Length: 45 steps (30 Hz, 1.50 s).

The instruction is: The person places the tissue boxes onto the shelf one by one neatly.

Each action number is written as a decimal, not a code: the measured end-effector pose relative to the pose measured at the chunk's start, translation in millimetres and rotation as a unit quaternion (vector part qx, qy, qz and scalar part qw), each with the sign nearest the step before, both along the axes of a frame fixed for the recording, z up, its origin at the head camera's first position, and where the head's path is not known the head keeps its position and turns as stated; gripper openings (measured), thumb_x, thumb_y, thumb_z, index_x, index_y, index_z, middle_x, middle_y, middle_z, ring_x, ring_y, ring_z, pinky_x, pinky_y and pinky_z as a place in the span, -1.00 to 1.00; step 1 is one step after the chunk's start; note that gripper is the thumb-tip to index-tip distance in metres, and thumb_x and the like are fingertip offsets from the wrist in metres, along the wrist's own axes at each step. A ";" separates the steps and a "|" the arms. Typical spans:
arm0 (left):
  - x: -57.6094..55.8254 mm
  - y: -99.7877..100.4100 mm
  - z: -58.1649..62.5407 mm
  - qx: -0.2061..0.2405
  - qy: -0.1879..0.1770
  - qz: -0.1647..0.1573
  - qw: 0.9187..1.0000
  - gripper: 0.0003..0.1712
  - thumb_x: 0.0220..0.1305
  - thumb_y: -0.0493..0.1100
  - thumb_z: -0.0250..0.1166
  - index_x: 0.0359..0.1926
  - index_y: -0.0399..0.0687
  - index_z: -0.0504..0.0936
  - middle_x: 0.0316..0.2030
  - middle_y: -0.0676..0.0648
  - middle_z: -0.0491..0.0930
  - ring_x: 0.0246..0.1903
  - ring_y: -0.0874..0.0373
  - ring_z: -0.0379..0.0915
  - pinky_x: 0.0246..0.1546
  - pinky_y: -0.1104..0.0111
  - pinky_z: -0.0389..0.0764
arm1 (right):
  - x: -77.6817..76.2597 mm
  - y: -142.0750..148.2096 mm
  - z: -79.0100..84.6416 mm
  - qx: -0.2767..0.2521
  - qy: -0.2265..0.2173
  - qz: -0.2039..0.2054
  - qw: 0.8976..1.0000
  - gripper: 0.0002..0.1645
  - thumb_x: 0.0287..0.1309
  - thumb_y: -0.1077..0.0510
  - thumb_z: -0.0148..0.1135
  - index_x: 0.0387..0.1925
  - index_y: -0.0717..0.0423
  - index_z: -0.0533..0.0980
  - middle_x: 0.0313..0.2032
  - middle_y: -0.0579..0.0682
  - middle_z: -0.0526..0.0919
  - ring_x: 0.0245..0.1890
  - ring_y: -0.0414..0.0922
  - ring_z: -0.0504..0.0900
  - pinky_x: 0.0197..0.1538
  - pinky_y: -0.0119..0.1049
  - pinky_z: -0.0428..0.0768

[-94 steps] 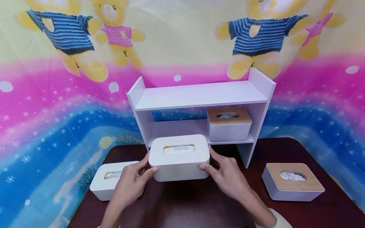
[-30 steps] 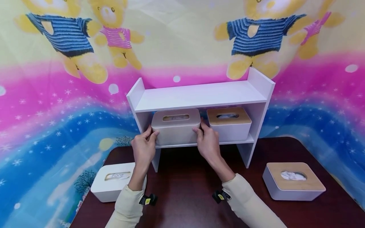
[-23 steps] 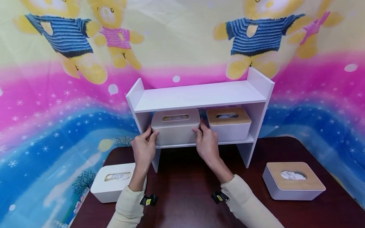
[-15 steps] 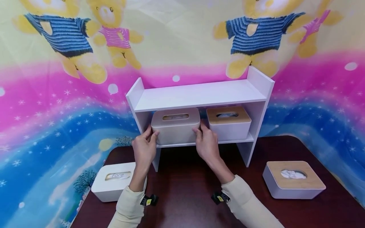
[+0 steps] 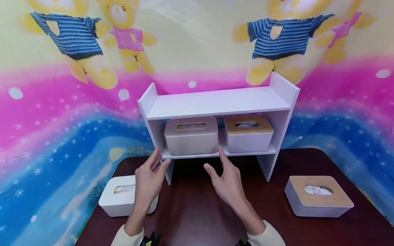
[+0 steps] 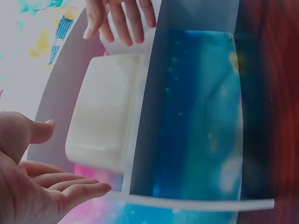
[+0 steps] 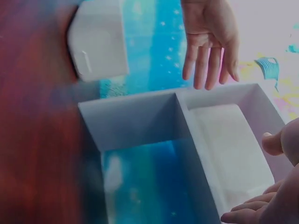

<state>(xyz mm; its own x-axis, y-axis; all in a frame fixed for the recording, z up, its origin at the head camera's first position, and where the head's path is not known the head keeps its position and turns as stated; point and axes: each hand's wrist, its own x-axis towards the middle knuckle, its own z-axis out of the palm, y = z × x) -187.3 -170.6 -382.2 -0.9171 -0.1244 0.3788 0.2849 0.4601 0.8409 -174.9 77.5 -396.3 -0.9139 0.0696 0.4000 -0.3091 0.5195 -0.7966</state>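
A cream tissue box (image 5: 191, 140) sits on the left part of the middle board of the white shelf (image 5: 215, 102). My left hand (image 5: 150, 179) is in front of its left side, fingers extended and nothing held. On the other side my right hand (image 5: 227, 179) points toward the shelf, thumb apart from the fingers, also holding nothing. Both hands are apart from the box in the left wrist view, where its plain side (image 6: 107, 112) faces out. Right of it on the same board stands a tissue box with a wooden lid (image 5: 248, 135).
Another cream tissue box (image 5: 115, 198), marked "Face", lies on the dark table (image 5: 197, 218) at left, partly behind the left forearm. A wooden-lidded tissue box (image 5: 318, 196) stands at right. A cloth printed with bears (image 5: 200, 44) hangs behind.
Both hands carried the cream tissue box forward onto the shelf's middle board and held it there. Since half a second ago they have let go and drawn back toward me.
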 end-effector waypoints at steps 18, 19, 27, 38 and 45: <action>54.2 -67.2 -24.3 -0.136 -0.042 0.072 0.987 -0.19 0.48 0.07 0.43 0.61 0.00 0.38 0.49 -0.21 0.49 0.31 -0.17 0.60 0.12 0.74 0.41 | 23.7 -23.0 -50.3 0.017 -0.063 0.072 0.995 -0.02 0.39 -0.12 0.45 0.65 0.09 0.25 0.57 0.09 0.40 0.55 0.06 0.43 0.54 0.10 0.47; 56.1 -71.6 -25.8 -0.147 -0.047 0.082 0.985 -0.18 0.46 0.08 0.44 0.61 0.03 0.38 0.47 -0.22 0.51 0.29 -0.19 0.62 0.12 0.68 0.49 | 23.3 -24.7 -52.2 0.018 -0.063 0.076 0.995 -0.02 0.40 -0.13 0.44 0.65 0.09 0.25 0.57 0.10 0.41 0.55 0.07 0.44 0.53 0.10 0.47; 62.4 -110.7 -36.0 -0.214 -0.125 0.139 0.959 -0.05 0.43 0.21 0.44 0.66 0.03 0.28 0.09 -0.51 0.70 0.15 -0.44 0.64 -0.13 -0.02 0.75 | 16.6 -44.3 -64.3 0.026 -0.070 0.123 0.990 -0.05 0.43 -0.24 0.37 0.62 0.12 0.32 0.52 0.14 0.48 0.51 0.06 0.50 0.50 0.09 0.52; 53.2 -171.9 -55.4 -0.218 -0.210 0.149 0.941 0.17 0.42 0.37 0.36 0.74 -0.06 0.01 0.58 -0.49 0.16 0.44 -0.54 0.29 0.31 -0.37 0.50 | 1.3 -80.6 -77.0 0.042 -0.079 0.177 0.980 -0.17 0.52 -0.13 0.31 0.60 0.18 0.33 0.50 0.16 0.50 0.49 0.03 0.51 0.51 0.07 0.52; 42.7 -199.1 -67.0 -0.202 -0.302 0.097 0.927 0.34 0.45 0.49 0.21 0.72 -0.14 -0.39 0.57 -0.66 -0.10 0.47 -0.54 0.19 0.41 -0.33 0.42 | -4.1 -105.5 -88.8 0.065 -0.081 0.209 0.972 -0.07 0.46 -0.18 0.36 0.59 0.25 0.31 0.51 0.21 0.47 0.50 0.07 0.51 0.51 0.00 0.54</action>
